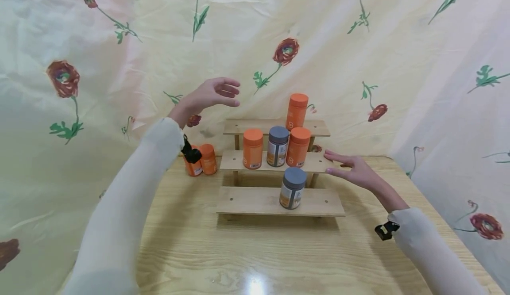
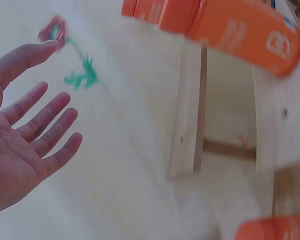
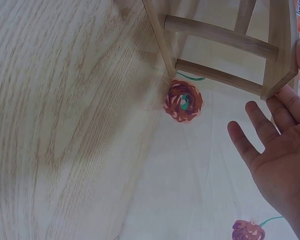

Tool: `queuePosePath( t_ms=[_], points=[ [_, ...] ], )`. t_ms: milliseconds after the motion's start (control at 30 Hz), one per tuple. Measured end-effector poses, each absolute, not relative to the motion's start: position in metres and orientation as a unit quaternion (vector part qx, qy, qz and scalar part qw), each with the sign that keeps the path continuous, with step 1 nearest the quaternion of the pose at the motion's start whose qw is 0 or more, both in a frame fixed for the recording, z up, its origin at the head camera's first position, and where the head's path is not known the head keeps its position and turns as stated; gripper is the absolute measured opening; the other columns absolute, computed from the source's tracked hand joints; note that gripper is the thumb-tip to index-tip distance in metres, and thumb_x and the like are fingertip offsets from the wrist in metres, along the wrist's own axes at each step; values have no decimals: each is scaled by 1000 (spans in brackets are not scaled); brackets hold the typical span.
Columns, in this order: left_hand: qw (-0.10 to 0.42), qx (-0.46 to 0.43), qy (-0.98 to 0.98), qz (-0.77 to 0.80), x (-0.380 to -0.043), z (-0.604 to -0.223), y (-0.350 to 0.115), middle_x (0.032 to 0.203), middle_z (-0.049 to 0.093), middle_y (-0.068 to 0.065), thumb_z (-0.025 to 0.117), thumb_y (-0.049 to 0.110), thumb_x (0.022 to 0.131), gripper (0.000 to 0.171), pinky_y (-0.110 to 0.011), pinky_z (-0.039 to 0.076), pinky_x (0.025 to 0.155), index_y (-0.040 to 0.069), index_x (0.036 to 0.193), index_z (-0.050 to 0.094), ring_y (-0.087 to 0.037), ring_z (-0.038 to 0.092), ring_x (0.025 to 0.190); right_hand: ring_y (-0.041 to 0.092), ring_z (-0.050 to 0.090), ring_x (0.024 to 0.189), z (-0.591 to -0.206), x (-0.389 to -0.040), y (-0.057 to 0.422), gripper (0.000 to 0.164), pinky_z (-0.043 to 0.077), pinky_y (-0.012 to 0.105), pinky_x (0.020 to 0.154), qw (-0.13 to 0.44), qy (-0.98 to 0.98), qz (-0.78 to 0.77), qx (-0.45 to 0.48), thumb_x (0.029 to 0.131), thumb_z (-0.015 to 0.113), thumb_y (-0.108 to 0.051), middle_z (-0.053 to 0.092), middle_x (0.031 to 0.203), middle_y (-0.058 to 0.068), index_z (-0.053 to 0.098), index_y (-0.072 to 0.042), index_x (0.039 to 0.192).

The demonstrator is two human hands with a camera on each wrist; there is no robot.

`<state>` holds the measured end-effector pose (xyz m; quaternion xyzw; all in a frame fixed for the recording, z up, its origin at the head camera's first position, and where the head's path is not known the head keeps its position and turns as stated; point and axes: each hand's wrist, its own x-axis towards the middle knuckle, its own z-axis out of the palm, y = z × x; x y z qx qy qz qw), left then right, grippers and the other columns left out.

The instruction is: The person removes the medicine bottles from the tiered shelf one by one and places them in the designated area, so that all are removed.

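My left hand (image 1: pixel 213 95) hangs in the air to the left of and above the top tier of a wooden three-step shelf (image 1: pixel 247 200). Its fingers are spread and relaxed, with nothing in them. At the right end of the middle tier is my right hand (image 1: pixel 352 170), fingers extended; whether the fingertips touch the board I cannot tell. One orange jar (image 1: pixel 296 111) stands on the top tier. On the middle tier, a grey-lidded jar (image 1: pixel 277 147) stands between an orange jar (image 1: pixel 253 149) and another orange jar (image 1: pixel 298 147). The bottom tier bears a grey-lidded jar (image 1: pixel 292 189).
Two more orange jars (image 1: pixel 208 158) stand on the wooden table (image 1: pixel 239 255) left of the shelf, partly behind my left wrist strap. A flower-printed cloth (image 1: pixel 338 65) hangs behind and along the sides.
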<state>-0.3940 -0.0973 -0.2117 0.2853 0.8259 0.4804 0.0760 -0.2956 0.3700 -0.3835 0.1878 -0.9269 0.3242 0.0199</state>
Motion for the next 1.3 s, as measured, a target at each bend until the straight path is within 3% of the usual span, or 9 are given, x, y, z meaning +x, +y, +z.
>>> queuePosePath(
  t_ms=[667, 1133, 1300],
  points=[
    [106, 311, 803, 497, -406, -218, 20, 152, 51, -16, 74, 22, 93, 67, -47, 45, 115, 8, 151, 46, -28, 53, 136, 41, 40, 146, -387, -295, 370, 57, 45, 62, 107, 27, -922, 333, 196, 99, 68, -33, 41, 161, 11, 52, -14, 150],
    [122, 271, 798, 523, -415, -233, 55, 154, 47, -13, 75, 19, 92, 71, -44, 43, 117, 11, 154, 42, -27, 49, 138, 43, 39, 146, -388, -296, 372, 58, 43, 64, 107, 29, -919, 339, 199, 100, 67, -31, 39, 162, 11, 50, -9, 150],
    [128, 268, 792, 534, -418, -237, 60, 152, 49, -13, 74, 18, 93, 70, -43, 44, 116, 10, 153, 42, -26, 51, 136, 40, 40, 147, -390, -296, 372, 56, 45, 61, 106, 32, -920, 336, 199, 99, 68, -31, 39, 162, 9, 51, -13, 150]
  ],
)
